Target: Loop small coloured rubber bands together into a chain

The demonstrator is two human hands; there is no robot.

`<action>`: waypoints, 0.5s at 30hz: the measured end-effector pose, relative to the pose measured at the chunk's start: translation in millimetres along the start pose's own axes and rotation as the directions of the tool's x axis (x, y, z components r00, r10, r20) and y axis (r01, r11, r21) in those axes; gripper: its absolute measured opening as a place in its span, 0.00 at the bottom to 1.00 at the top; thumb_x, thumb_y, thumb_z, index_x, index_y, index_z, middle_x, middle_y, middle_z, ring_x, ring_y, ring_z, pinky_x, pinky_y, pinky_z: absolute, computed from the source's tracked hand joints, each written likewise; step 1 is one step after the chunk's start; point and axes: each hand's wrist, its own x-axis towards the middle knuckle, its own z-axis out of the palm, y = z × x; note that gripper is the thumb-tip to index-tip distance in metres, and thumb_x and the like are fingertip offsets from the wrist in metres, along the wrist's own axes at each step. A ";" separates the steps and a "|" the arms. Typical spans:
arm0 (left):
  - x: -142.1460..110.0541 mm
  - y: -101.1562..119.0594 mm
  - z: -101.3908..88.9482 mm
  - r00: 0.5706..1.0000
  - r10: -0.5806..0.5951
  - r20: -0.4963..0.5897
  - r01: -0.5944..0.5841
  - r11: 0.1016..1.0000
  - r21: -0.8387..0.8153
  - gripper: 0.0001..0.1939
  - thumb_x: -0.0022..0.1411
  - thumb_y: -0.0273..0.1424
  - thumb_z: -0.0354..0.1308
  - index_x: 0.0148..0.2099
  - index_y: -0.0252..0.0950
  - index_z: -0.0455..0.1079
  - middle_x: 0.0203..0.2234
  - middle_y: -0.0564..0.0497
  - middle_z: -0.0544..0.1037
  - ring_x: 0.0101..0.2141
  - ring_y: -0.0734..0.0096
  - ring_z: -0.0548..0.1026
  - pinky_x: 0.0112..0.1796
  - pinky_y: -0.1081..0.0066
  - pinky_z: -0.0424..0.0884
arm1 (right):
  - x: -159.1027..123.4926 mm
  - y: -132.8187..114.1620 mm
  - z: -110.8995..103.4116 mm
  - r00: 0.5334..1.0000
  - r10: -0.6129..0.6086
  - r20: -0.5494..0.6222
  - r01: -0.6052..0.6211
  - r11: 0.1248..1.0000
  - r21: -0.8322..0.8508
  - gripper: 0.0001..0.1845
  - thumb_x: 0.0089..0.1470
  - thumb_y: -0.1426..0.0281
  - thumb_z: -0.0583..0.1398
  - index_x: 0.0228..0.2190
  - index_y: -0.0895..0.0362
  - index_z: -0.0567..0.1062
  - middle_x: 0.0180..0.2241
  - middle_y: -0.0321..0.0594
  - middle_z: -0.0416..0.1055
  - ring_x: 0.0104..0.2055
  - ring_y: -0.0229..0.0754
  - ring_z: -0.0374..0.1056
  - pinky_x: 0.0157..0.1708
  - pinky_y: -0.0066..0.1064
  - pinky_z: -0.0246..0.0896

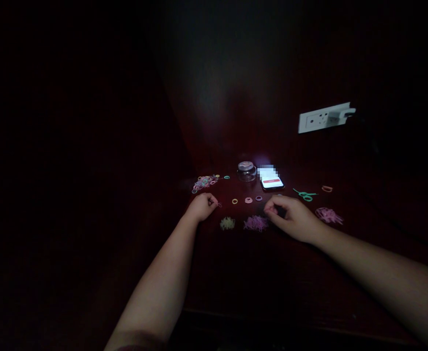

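My left hand is closed in a pinch on a small loop-like rubber band at its fingertips. To the right, my right hand has its thumb and fingers curled together; whatever they hold, if anything, is hard to make out. Between the hands lie a yellow hair tie, pink hair ties and a purple hair tie. Nearer to me are a pile of yellowish rubber bands and a pile of purple rubber bands, the latter just left of my right hand.
A mixed heap of coloured bands lies at the back left. Behind stand a lidded clear jar and a lit phone. Green scissors, an orange hair tie and pink bands lie right. A wall socket holds a plug.
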 end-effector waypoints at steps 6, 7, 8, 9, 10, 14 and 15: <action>-1.0 5.2 1.2 1.000 -0.013 -0.016 0.012 0.998 -0.062 0.02 0.57 0.27 0.59 0.34 0.36 0.73 0.29 0.51 0.79 0.28 0.72 0.74 0.31 0.74 0.68 | 0.1 -2.2 -0.8 1.000 0.006 0.004 -0.006 1.000 -0.001 0.07 0.54 0.71 0.56 0.25 0.56 0.70 0.23 0.36 0.66 0.27 0.39 0.62 0.29 0.31 0.57; -0.9 5.8 1.3 1.000 -0.015 -0.022 0.014 0.997 -0.072 0.02 0.57 0.28 0.59 0.34 0.36 0.73 0.29 0.51 0.79 0.28 0.72 0.74 0.31 0.74 0.68 | 0.0 -1.8 -0.6 1.000 0.005 0.007 -0.005 1.000 0.003 0.07 0.54 0.71 0.56 0.25 0.56 0.70 0.23 0.36 0.66 0.27 0.39 0.62 0.29 0.30 0.57; -0.7 6.3 1.5 0.999 -0.018 -0.029 0.016 0.996 -0.083 0.02 0.58 0.28 0.59 0.35 0.36 0.72 0.30 0.51 0.79 0.29 0.72 0.74 0.32 0.74 0.68 | 0.0 -1.3 -0.4 1.000 0.004 0.008 -0.004 1.000 0.006 0.07 0.54 0.71 0.56 0.25 0.56 0.70 0.23 0.36 0.66 0.27 0.39 0.62 0.29 0.30 0.57; -0.5 6.9 1.6 0.999 -0.021 -0.037 0.017 0.996 -0.093 0.03 0.58 0.28 0.59 0.35 0.36 0.72 0.30 0.51 0.79 0.29 0.72 0.74 0.32 0.74 0.68 | 0.0 -0.8 -0.1 1.000 0.002 0.007 -0.002 1.000 0.006 0.07 0.54 0.71 0.56 0.26 0.56 0.71 0.23 0.36 0.66 0.27 0.39 0.62 0.29 0.30 0.58; -0.4 7.4 1.8 0.999 -0.023 -0.045 0.018 0.994 -0.104 0.03 0.58 0.28 0.58 0.35 0.35 0.72 0.31 0.51 0.79 0.30 0.72 0.75 0.33 0.74 0.69 | -0.1 -0.4 0.2 1.000 0.002 0.006 -0.002 1.000 0.004 0.07 0.55 0.71 0.56 0.26 0.56 0.71 0.23 0.36 0.67 0.27 0.39 0.62 0.29 0.30 0.58; 0.7 9.0 3.6 0.997 -0.020 -0.068 0.010 0.989 -0.145 0.03 0.59 0.28 0.57 0.35 0.35 0.71 0.30 0.51 0.79 0.29 0.73 0.75 0.32 0.75 0.69 | -0.5 0.2 0.9 1.000 -0.005 0.005 0.005 1.000 -0.006 0.07 0.55 0.71 0.56 0.26 0.57 0.71 0.24 0.36 0.67 0.27 0.38 0.62 0.29 0.30 0.57; 1.0 9.1 4.1 0.997 -0.018 -0.072 0.007 0.988 -0.152 0.03 0.59 0.29 0.57 0.35 0.35 0.71 0.30 0.51 0.79 0.29 0.73 0.75 0.32 0.75 0.69 | -0.6 0.2 0.9 1.000 -0.009 0.005 0.009 1.000 -0.005 0.07 0.55 0.71 0.56 0.26 0.57 0.71 0.24 0.36 0.67 0.27 0.38 0.62 0.29 0.30 0.57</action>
